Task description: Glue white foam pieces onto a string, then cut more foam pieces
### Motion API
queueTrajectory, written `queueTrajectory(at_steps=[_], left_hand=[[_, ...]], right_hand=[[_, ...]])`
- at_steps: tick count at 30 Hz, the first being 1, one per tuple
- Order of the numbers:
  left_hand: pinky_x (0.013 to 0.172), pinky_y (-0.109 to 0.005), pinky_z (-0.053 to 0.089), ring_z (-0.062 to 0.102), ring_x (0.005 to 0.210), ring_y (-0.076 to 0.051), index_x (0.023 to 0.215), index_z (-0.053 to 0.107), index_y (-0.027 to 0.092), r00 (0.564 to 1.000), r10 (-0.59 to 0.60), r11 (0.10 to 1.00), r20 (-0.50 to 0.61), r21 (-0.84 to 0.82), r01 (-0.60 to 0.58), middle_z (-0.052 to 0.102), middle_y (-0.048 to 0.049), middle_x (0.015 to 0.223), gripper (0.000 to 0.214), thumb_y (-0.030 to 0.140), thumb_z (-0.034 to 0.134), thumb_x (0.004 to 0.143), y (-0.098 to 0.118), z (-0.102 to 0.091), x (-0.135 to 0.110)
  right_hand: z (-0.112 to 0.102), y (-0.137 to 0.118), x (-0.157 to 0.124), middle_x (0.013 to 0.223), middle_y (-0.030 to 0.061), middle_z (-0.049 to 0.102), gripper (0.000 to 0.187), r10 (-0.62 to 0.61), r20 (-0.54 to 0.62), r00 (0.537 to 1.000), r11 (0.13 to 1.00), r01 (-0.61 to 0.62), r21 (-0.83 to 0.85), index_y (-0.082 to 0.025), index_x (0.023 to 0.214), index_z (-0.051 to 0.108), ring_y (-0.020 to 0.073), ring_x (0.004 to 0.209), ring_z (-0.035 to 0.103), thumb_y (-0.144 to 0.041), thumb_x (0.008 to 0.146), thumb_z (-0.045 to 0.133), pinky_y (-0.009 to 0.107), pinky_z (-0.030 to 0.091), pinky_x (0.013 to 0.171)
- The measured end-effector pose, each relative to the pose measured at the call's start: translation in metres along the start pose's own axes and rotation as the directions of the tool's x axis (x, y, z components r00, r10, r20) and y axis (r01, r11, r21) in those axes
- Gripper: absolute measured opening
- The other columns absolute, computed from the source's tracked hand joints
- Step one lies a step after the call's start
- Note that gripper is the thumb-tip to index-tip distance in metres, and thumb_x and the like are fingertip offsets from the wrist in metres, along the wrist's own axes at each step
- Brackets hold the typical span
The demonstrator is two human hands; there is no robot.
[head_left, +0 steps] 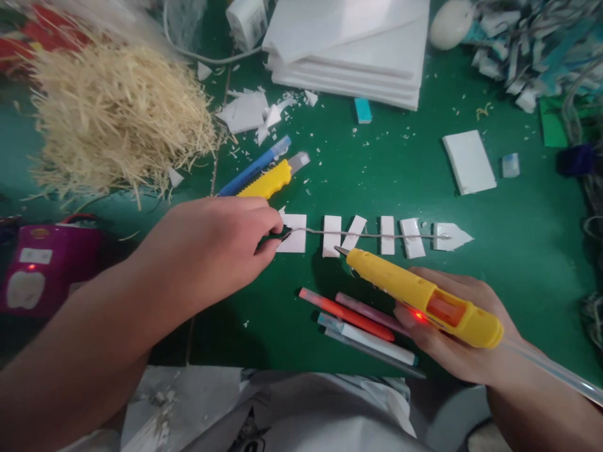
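Clock refs from centre of view, 12 at top edge.

L hand (223, 242), 9 o'clock: narrow, thumb & fingers pinched on the near end of a grey wire (373, 235). Dark bit at fingertips not identifiable. Wire runs to 3 o'clock across a row of six white foam pieces (387, 247), the last w/ a pointed end. First pc. partly hidden by L fingertips; third lies tilted.

R hand (466, 314), 4 o'clock: wrapped round a yellow glue gun (400, 279), red lamp lit; some fingers hidden beneath. Clear glue stick (556, 369) out the rear, cut off at R edge. Nozzle appears to be over lower edge of second pc.; contact can't be confirmed from this angle.

5 o'clock: red marker (346, 312) w/ other pens, pink one (370, 311) partly obscured by R hand. 10–11 o'clock: yellow utility knife (268, 181) & blue pen (257, 166), lower ends behind L hand. 10 o'clock: straw heap (122, 113). 12–1 o'clock: stacked white foam sheets (348, 69), cut off at top. 9 o'clock: purple device (56, 270), blurred, label illegible.
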State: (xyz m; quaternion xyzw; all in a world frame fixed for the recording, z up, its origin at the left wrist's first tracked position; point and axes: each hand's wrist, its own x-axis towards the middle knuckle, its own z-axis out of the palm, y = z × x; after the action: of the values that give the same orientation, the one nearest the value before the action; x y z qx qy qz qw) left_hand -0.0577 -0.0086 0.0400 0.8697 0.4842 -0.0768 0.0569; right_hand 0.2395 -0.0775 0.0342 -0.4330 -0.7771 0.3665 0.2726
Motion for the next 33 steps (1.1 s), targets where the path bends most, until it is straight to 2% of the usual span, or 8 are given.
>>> queueTrajectory(at_steps=[6,9,14,18,22,26,30,33], left_hand=[[0.056,-0.031,0.036,0.063,0.069,-0.02,0.085,0.071,0.027,0.998,0.057,0.996,-0.025,-0.06,-0.059,0.074,-0.0017,0.087,0.02,0.029,0.052,0.091,-0.005,0.004,0.0],[0.056,-0.031,0.035,0.06,0.066,-0.018,0.078,0.067,0.026,0.99,0.116,0.987,-0.078,-0.106,-0.124,0.071,-0.0011,0.08,0.026,0.026,0.047,0.094,-0.007,0.007,0.001],[0.055,-0.031,0.031,0.053,0.059,-0.017,0.07,0.06,0.023,0.981,0.162,0.983,-0.109,-0.071,-0.17,0.062,-0.0016,0.068,0.033,0.023,0.039,0.095,-0.005,0.007,0.001],[0.054,-0.03,0.032,0.054,0.061,-0.017,0.073,0.061,0.024,0.969,0.159,0.983,-0.187,-0.064,-0.173,0.065,-0.001,0.072,0.029,0.022,0.042,0.095,-0.001,0.0,-0.001],[0.058,-0.03,0.04,0.066,0.074,-0.019,0.08,0.063,0.023,0.955,0.16,0.983,-0.249,-0.053,-0.178,0.072,-0.002,0.083,0.029,0.018,0.042,0.098,0.004,-0.009,-0.002],[0.074,-0.027,0.053,0.073,0.093,-0.018,0.087,0.067,0.022,0.901,0.229,0.955,-0.367,-0.092,-0.281,0.08,-0.0011,0.106,0.023,0.014,0.049,0.098,0.006,-0.004,0.003],[0.082,-0.028,0.058,0.072,0.091,-0.018,0.087,0.069,0.023,0.827,0.326,0.918,-0.458,-0.054,-0.392,0.081,0.0001,0.102,0.021,0.013,0.053,0.098,0.004,0.005,0.01],[0.091,-0.032,0.061,0.073,0.101,-0.02,0.086,0.067,0.022,0.762,0.375,0.894,-0.528,-0.011,-0.448,0.081,-0.0006,0.109,0.016,0.016,0.057,0.097,0.002,0.007,0.013]], right_hand=[[0.003,0.003,-0.005,0.066,-0.0064,0.051,0.012,0.012,-0.019,1.0,1.0,-0.012,0.009,-0.03,0.092,0.051,0.0081,0.045,0.047,-0.025,0.098,0.06,0.022,0.036,0.04],[0.005,0.006,-0.011,0.068,-0.0053,0.053,0.011,0.033,-0.011,0.999,0.999,-0.033,0.017,-0.03,0.092,0.052,0.0093,0.047,0.047,-0.027,0.099,0.061,0.024,0.035,0.041],[0.004,0.007,-0.013,0.07,-0.0069,0.053,0.012,0.033,-0.024,0.999,0.999,-0.033,0.004,-0.028,0.093,0.052,0.008,0.049,0.048,-0.022,0.098,0.061,0.022,0.037,0.044],[0.004,0.007,-0.012,0.071,-0.008,0.053,0.012,0.045,-0.016,0.999,0.999,-0.045,0.016,-0.028,0.092,0.053,0.0063,0.05,0.049,-0.021,0.097,0.061,0.02,0.038,0.046],[0.005,0.007,-0.012,0.071,-0.0078,0.053,0.012,0.056,-0.01,0.998,0.998,-0.056,0.033,-0.027,0.091,0.054,0.0065,0.05,0.048,-0.021,0.097,0.062,0.02,0.038,0.046],[0.005,0.007,-0.011,0.07,-0.0077,0.054,0.011,0.052,-0.019,0.998,0.998,-0.051,0.041,-0.028,0.092,0.053,0.007,0.05,0.049,-0.023,0.098,0.061,0.02,0.04,0.046],[0.005,0.008,-0.011,0.071,-0.0072,0.055,0.01,0.052,-0.02,0.998,0.998,-0.051,0.03,-0.029,0.093,0.054,0.0075,0.049,0.05,-0.024,0.098,0.061,0.021,0.04,0.045],[0.006,0.008,-0.012,0.07,-0.0071,0.055,0.01,0.057,-0.02,0.998,0.998,-0.056,0.019,-0.029,0.094,0.053,0.0082,0.048,0.05,-0.024,0.098,0.061,0.022,0.039,0.044]])
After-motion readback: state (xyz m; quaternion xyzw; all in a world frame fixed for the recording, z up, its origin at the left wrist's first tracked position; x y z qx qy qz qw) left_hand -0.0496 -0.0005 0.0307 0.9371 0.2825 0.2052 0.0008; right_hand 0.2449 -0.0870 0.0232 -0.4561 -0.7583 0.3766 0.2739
